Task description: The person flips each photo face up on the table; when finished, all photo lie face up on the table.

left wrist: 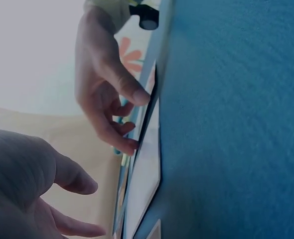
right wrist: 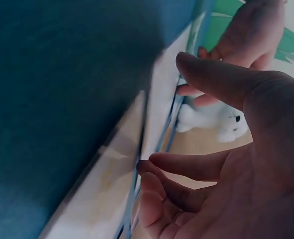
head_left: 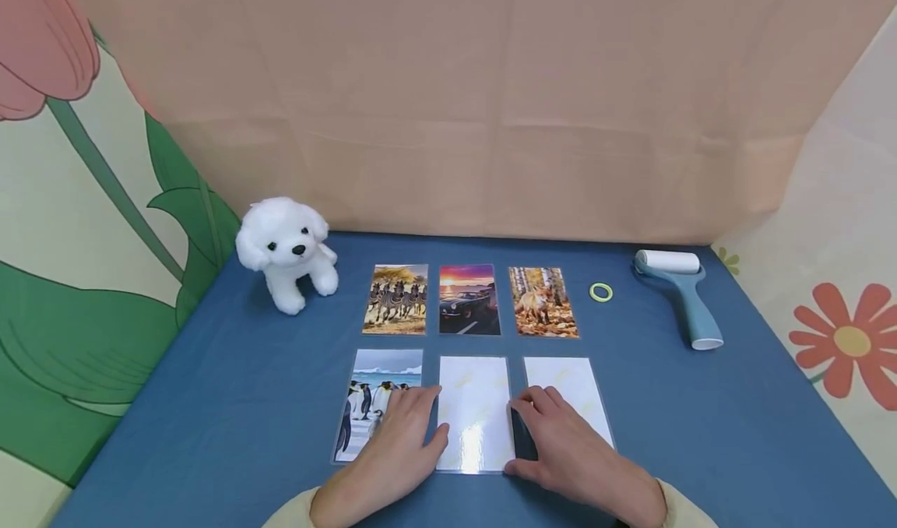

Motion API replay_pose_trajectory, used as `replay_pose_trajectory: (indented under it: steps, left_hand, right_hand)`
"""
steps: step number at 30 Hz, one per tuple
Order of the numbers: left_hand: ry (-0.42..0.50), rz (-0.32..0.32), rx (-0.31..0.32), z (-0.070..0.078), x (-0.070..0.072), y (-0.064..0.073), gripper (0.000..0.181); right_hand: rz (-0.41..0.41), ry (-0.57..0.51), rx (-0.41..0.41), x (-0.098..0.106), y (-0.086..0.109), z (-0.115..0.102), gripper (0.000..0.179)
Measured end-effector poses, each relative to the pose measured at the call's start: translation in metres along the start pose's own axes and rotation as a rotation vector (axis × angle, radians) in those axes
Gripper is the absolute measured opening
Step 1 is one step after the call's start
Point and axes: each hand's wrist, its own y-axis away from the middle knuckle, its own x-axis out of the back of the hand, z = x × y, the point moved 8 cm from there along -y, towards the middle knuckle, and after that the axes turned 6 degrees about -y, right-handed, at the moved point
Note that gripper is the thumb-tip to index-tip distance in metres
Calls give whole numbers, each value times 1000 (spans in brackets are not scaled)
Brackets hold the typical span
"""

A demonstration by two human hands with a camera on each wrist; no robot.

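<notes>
A blank white card (head_left: 473, 403) lies flat between my two hands, in the middle of the front row. My right hand (head_left: 568, 446) has its thumb and fingertips right at that card's right edge, spread apart along it. Beneath the same hand, a second white card (head_left: 566, 380) is partly covered. My left hand (head_left: 402, 442) lies over a penguin picture card (head_left: 381, 366), its fingers loosely extended and its thumb by the middle card's left edge. Seen in the left wrist view, the left hand (left wrist: 32, 184) has thumb and fingers apart with nothing between them.
Behind are picture cards of zebras (head_left: 395, 300), a car at sunset (head_left: 469, 300) and a fox (head_left: 543, 302). A white plush dog (head_left: 287, 251) sits back left. A yellow-green ring (head_left: 600, 292) and a lint roller (head_left: 690, 302) lie to the right on the blue cloth (head_left: 231, 419).
</notes>
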Motion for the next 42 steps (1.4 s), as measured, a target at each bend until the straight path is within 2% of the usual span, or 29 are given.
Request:
replay_pose_trajectory:
  steps: [7,14,23,26,30,33,37,40,42]
  left_hand:
    - [52,-8,42,-2,-5,1,48]
    - [66,4,41,2,-4,2,52]
    - [184,33,21,4,-3,4,56]
    - [267,-8,58,1,-5,4,58]
    - [401,-28,156,-5,-6,2,60]
    - [520,21,233,-10,-3,1,63]
    - [753,90,304,-14,1,2,67]
    - [911,124,331,-15,2,2,66]
    - [981,136,339,-14,1,2,65]
  right_hand:
    - [35,52,62,0,-2,-1,73]
    - [44,88,125,-1,-4,-3,68]
    - [37,81,120,-2,-5,-2,68]
    - [47,79,128,-2,-5,-2,67]
    - [40,73,122,-3,-4,-1,67]
    - [24,64,109,-4,-4,0,67]
    - [12,44,103,-4,-4,0,66]
    - [0,13,107,-4,-3,-2,65]
    - [-7,-11,107,-4,-3,-3,65]
